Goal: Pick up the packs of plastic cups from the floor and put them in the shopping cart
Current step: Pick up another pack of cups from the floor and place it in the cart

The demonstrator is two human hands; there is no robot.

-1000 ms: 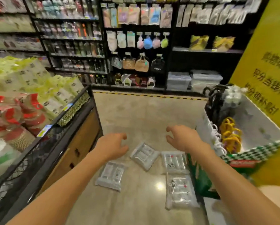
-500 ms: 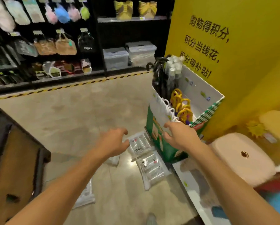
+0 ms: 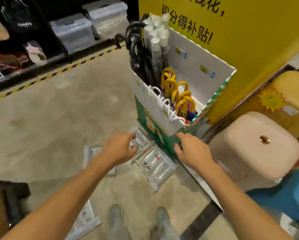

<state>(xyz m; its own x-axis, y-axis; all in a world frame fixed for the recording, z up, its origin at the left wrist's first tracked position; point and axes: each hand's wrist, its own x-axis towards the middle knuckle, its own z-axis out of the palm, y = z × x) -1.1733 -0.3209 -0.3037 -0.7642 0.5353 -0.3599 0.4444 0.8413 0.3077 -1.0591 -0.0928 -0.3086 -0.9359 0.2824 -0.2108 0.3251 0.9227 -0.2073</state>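
Note:
Several clear packs of plastic cups lie on the concrete floor. One pack [image 3: 155,165] lies between my hands, another [image 3: 140,138] is just beyond it against the green bin, a third [image 3: 93,153] is partly hidden under my left forearm, and a fourth [image 3: 86,220] lies near my feet. My left hand [image 3: 118,149] hovers over the packs with loosely curled fingers, holding nothing. My right hand [image 3: 192,149] reaches forward in front of the bin's corner, fingers relaxed and empty. No shopping cart is in view.
A green and white cardboard bin [image 3: 164,134] of umbrellas stands right behind the packs, against a yellow pillar [image 3: 249,40]. A pink stool [image 3: 254,144] is at the right. Dark shelves with storage boxes [image 3: 72,30] line the far side beyond a hazard-striped floor line.
The view has swung right and down toward the floor. Both hands have dropped lower and closer to the packs beside the bin. The display with goods at the left has left the view.

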